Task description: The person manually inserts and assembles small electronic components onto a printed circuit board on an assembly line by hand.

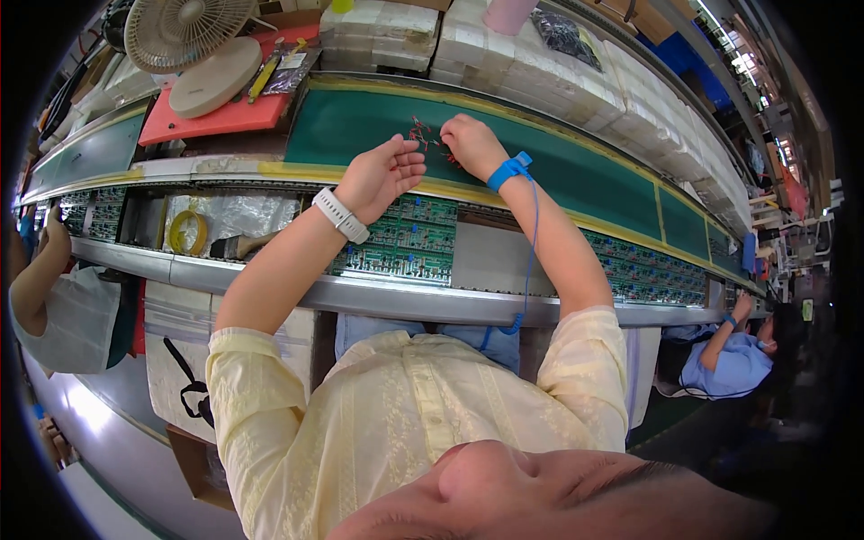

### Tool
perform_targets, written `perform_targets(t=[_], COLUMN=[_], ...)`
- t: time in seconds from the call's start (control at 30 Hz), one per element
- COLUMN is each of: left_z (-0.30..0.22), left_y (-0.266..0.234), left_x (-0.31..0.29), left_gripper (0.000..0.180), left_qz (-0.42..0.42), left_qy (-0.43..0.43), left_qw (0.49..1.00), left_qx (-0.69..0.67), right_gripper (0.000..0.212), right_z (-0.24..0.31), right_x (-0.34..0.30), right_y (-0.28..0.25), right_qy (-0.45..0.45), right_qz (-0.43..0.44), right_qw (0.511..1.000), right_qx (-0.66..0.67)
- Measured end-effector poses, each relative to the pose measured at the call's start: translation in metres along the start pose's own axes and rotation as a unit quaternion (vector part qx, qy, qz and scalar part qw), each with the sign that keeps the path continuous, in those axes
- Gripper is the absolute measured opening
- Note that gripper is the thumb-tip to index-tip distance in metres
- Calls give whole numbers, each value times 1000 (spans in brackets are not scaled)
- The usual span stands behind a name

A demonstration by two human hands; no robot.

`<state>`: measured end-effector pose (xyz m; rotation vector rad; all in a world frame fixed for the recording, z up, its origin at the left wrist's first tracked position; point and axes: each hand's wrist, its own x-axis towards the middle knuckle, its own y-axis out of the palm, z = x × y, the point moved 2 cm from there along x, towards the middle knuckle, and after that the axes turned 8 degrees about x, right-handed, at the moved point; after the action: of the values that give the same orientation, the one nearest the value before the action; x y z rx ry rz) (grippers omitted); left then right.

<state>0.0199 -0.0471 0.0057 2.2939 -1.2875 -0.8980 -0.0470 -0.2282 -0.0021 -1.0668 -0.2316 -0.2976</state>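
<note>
Small red parts with thin metal leads (419, 131) lie in a loose pile on the green work surface (351, 117). Beside the pile, my left hand (385, 176) is turned palm inward, its fingers loosely curled and apart, with nothing visible in it. My right hand (472, 146) is at the pile's right side with thumb and fingertips pinched together; whatever they hold is too small to make out. More red bits show just below these fingertips. Under my wrists, a green circuit board panel (405, 238) full of components rests on the metal rail.
A blue wrist strap (510, 171) with a coiled cord runs down from my right wrist. White foam boxes (531, 67) line the far side. At far left stand a fan (216, 76) and a red foam sheet (216, 117). Yellow tape (186, 232) and a brush (238, 246) lie left. Co-workers sit on both sides.
</note>
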Motion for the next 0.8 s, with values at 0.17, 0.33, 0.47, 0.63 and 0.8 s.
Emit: perform_targets(t=[0.17, 0.33, 0.47, 0.63, 0.8], left_z=[-1, 5, 13, 19, 26], left_y=[25, 26, 15, 8, -4], left_x=[13, 11, -11, -35, -39], left_gripper=[45, 48, 43, 41, 42], left_qz=[-28, 56, 80, 116, 104], left_qy=[-25, -21, -54, -104, -136], left_qw=[998, 993, 992, 986, 984], left_qx=[-53, -105, -76, -62, -39], right_gripper=[7, 12, 19, 21, 23], right_z=[34, 80, 97, 116, 122], right_x=[6, -18, -34, -52, -62], right_y=[-24, -16, -8, -6, -8], right_qy=[18, -53, -125, -70, -24], right_qz=[-72, -51, -73, -42, -16], right_qw=[994, 993, 987, 978, 973], right_qx=[78, 90, 75, 190, 228])
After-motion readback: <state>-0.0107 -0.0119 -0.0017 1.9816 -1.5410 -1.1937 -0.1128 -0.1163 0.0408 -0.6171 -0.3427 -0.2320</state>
